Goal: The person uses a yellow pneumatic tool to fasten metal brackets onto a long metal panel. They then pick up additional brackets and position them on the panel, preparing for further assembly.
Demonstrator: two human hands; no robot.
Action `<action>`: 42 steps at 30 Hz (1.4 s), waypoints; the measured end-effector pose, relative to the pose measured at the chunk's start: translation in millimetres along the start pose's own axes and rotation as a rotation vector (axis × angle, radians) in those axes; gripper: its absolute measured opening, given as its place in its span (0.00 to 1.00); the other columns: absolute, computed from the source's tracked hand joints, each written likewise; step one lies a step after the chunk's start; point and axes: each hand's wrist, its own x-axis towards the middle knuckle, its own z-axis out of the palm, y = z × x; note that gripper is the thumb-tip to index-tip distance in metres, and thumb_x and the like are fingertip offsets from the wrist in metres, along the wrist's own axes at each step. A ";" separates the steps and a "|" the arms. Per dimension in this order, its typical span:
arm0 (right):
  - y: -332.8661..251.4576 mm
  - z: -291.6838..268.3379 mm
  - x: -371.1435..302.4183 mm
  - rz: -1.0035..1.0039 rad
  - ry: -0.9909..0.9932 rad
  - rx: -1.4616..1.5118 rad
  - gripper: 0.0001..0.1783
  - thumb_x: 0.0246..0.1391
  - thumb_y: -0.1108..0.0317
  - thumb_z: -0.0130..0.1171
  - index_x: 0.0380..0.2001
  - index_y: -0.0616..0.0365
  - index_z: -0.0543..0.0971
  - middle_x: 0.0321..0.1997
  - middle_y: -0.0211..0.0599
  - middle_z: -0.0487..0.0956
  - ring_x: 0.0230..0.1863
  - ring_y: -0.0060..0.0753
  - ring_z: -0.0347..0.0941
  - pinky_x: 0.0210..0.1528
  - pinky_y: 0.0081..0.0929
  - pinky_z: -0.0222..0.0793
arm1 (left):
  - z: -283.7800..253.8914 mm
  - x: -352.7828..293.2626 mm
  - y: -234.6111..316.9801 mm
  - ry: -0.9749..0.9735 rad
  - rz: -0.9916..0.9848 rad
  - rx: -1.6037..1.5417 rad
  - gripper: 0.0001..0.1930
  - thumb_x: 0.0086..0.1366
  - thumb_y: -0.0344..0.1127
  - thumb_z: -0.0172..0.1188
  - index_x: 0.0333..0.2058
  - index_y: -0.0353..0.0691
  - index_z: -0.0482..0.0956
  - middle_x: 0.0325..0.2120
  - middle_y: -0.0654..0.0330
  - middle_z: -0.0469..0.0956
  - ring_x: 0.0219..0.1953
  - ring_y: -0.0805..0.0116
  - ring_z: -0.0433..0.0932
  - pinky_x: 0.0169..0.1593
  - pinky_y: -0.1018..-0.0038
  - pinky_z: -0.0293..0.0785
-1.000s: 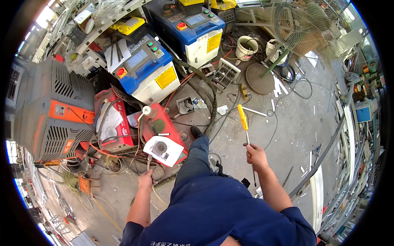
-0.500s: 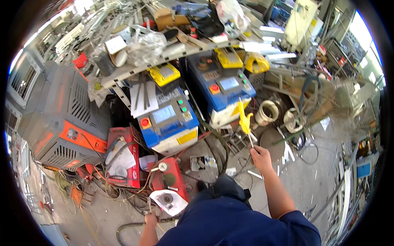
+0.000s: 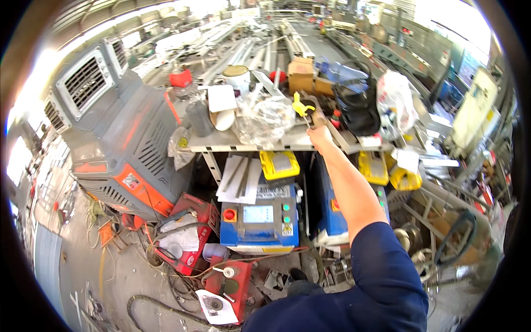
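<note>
My right hand [image 3: 319,136] reaches far forward over the cluttered table, fingers closed round the thin metal shaft of a yellow tool [image 3: 300,105]. The tool's yellow part looks like a gun body with a trigger and points away from me; its exact kind is unclear. It is above a clear plastic bag [image 3: 263,119] and a dark round object, and I cannot tell whether it touches them. A cardboard box [image 3: 301,74] stands just beyond. My left hand is out of the picture.
Under the table are two blue-and-white machines [image 3: 260,221] with yellow tops. A large grey-and-orange machine [image 3: 124,149] stands on the left. Red units [image 3: 193,229] and hoses [image 3: 149,301] lie on the floor. A black bag [image 3: 354,102] hangs over the table's right part.
My right hand has moved forward and up with the yellow tool, from above the floor to over the table. My view has tilted up, and my left hand has left it.
</note>
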 end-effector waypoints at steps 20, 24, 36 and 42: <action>65.9 129.2 -387.2 -0.496 -1.445 -0.039 0.17 0.51 0.59 0.60 0.40 0.60 0.81 0.37 0.48 0.82 0.41 0.41 0.79 0.45 0.34 0.72 | -95.7 -239.4 165.8 0.325 -0.288 -0.083 0.15 0.60 0.42 0.58 0.38 0.37 0.79 0.38 0.50 0.78 0.44 0.49 0.74 0.48 0.60 0.70; 66.0 114.9 -499.6 -0.430 -1.946 -0.170 0.20 0.53 0.58 0.61 0.44 0.60 0.79 0.38 0.42 0.82 0.37 0.34 0.78 0.43 0.29 0.72 | -80.4 -268.8 131.7 0.305 -0.273 -0.186 0.15 0.62 0.43 0.57 0.40 0.38 0.79 0.38 0.49 0.78 0.44 0.49 0.75 0.47 0.60 0.71; 2.1 192.0 -800.4 0.175 -2.152 -0.403 0.30 0.61 0.47 0.50 0.50 0.66 0.70 0.39 0.43 0.76 0.33 0.34 0.74 0.35 0.30 0.72 | -74.2 -340.3 -20.2 0.589 -0.329 -1.293 0.13 0.71 0.40 0.47 0.35 0.37 0.75 0.32 0.57 0.81 0.34 0.62 0.79 0.39 0.70 0.74; -36.1 205.3 -989.0 0.712 -2.264 -0.490 0.38 0.62 0.38 0.40 0.53 0.67 0.64 0.43 0.48 0.75 0.38 0.42 0.74 0.42 0.36 0.73 | -82.9 -367.3 -95.1 0.529 -0.223 -2.237 0.14 0.73 0.40 0.44 0.34 0.37 0.72 0.37 0.49 0.80 0.43 0.56 0.80 0.52 0.61 0.75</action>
